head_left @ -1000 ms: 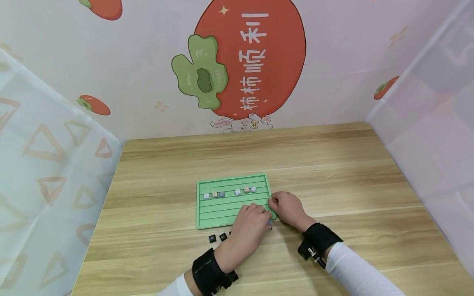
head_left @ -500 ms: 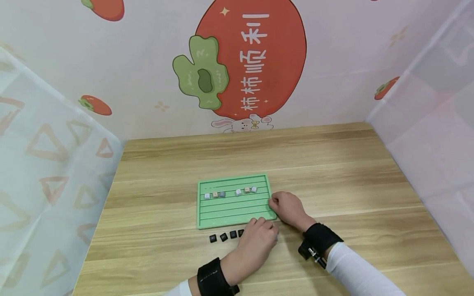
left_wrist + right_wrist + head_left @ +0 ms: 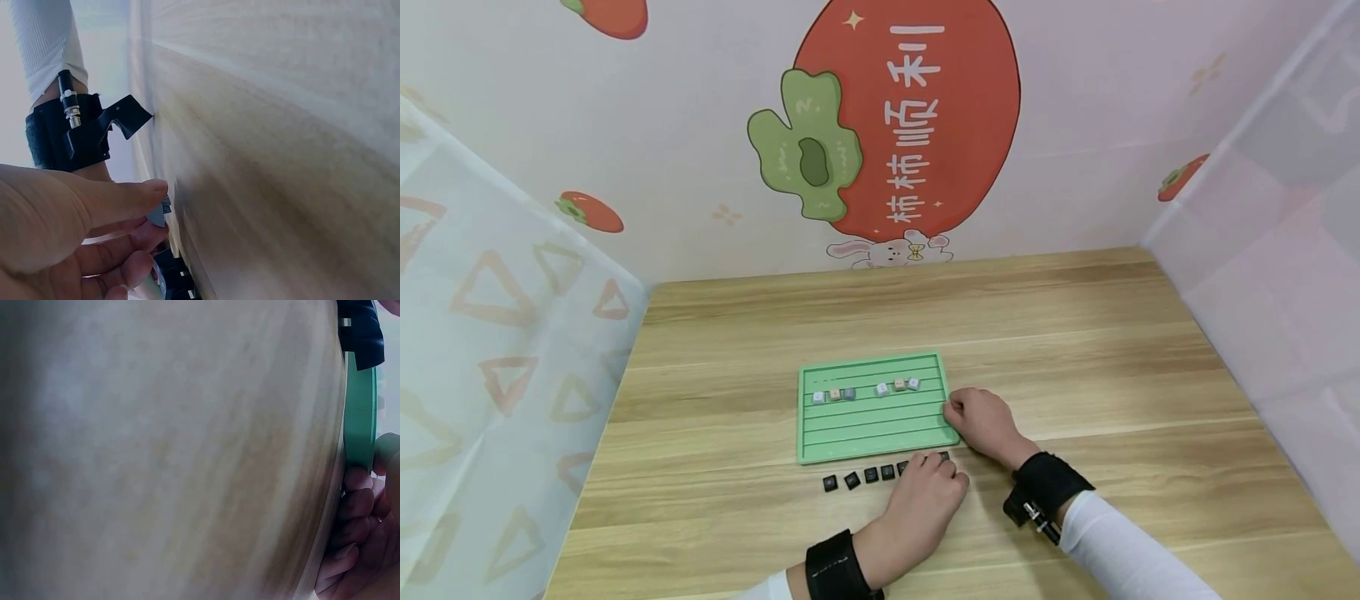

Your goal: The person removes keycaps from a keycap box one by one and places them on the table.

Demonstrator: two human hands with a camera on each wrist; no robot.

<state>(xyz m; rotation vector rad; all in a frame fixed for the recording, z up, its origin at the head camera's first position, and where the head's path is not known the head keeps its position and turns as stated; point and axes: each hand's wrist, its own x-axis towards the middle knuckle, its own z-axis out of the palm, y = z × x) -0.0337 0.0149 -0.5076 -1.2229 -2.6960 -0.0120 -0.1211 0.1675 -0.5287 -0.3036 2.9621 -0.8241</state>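
Note:
Between thumb and fingertips, my left hand (image 3: 925,508) pinches a small grey-blue keycap (image 3: 157,215), which the hand hides in the head view. That hand is low over the table, at the right end of a row of black keycaps (image 3: 871,474), covering part of the row. The row runs along the front of a green grooved tray (image 3: 865,446). My right hand (image 3: 988,425) holds the tray's right edge, its thumb on the rim and its fingers curled beside it. On the tray stand two groups of light and grey keycaps (image 3: 849,394), three in each.
Bare wooden tabletop (image 3: 1075,333) surrounds the tray. Printed cloth walls stand at the back (image 3: 1075,167) and on both sides. Black straps with small cameras (image 3: 1048,487) are on both wrists.
My left hand has drawn back from over the tray's front right corner toward the table's near side, uncovering more black keycaps. The right hand and tray stay where they were.

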